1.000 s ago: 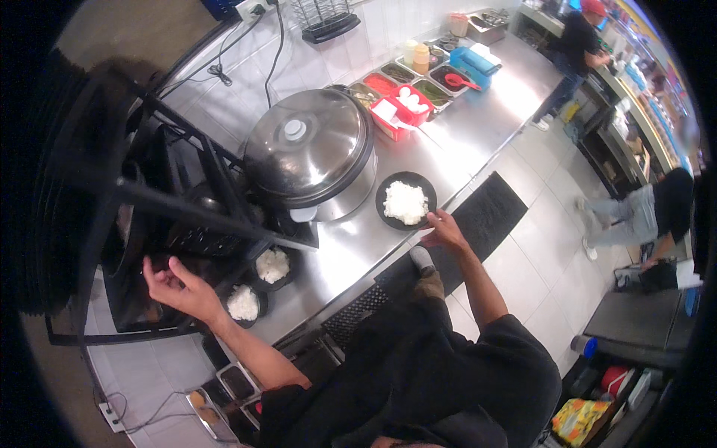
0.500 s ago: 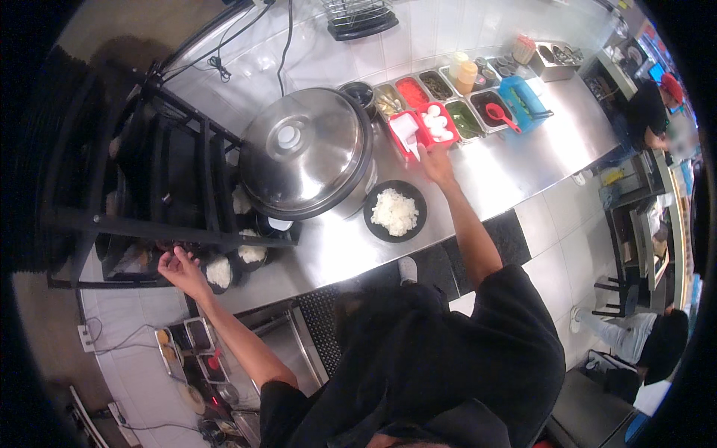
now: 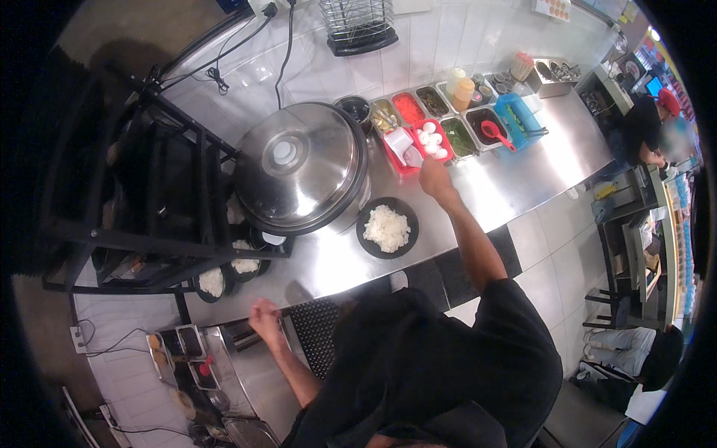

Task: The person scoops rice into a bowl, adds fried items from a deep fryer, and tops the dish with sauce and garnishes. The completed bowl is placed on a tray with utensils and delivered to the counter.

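Stainless steel counter runs from the lower left up to the right under a white tiled wall, and that is where I am working. Closest to my right hand is the red tray holding white eggs and a white scoop; its long axis runs roughly up and down in my view, tilted slightly left at the top, square to the wall. My right hand reaches over the tray's near edge; the fingers look curled, and I cannot tell whether they pinch anything. Just nearer to me sits a round black bowl with a heap of white rice in its middle, standing flat on the steel. Left of the bowl, almost touching it, is the large rice cooker with a domed metal lid. Beyond the red tray a row of ingredient tubs lines the wall. My left hand hangs below the counter's front edge, fingers loosely closed, holding nothing that I can make out. Two more bowls of rice sit under the black rack at the left. Bare steel stretches right of the bowl toward the counter's far end, where another person stands.
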`<state>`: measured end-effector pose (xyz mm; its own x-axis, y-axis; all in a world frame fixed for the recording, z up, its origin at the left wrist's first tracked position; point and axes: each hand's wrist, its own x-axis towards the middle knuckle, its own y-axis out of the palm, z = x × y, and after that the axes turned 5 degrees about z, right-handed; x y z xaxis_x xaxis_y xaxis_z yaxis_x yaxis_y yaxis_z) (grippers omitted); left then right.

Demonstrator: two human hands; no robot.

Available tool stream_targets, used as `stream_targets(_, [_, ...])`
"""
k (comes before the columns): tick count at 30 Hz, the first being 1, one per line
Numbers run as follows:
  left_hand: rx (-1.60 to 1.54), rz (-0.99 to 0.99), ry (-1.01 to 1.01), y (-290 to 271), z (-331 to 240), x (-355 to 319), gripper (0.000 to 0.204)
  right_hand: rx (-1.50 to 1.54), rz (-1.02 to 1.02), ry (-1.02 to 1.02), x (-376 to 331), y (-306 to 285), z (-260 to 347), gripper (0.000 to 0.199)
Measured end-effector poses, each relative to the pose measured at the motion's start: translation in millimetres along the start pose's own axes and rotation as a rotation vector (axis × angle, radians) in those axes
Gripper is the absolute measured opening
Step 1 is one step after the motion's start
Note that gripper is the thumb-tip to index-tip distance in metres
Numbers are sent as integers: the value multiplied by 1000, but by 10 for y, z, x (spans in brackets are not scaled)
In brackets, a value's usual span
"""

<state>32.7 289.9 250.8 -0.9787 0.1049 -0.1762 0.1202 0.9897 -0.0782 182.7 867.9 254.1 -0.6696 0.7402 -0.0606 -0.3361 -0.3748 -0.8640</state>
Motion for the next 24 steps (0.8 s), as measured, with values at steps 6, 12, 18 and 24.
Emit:
stream_targets(6, [-31,-31,-166,272,366,-527,14,-53,-69,-101,-271,10,-9,28])
stream_targets(12, [233,-140,108,143,-55,-52,27,54,-123,-236,-474,657,-733,47])
stream_targets(18, [384,-329,436,343,-1541,451,38,175,-161,-4,-571,359,-385,47])
stream_targets(24, [902,-510,554,356,-1947,668,33,414,-11,107,-673,206,50,50])
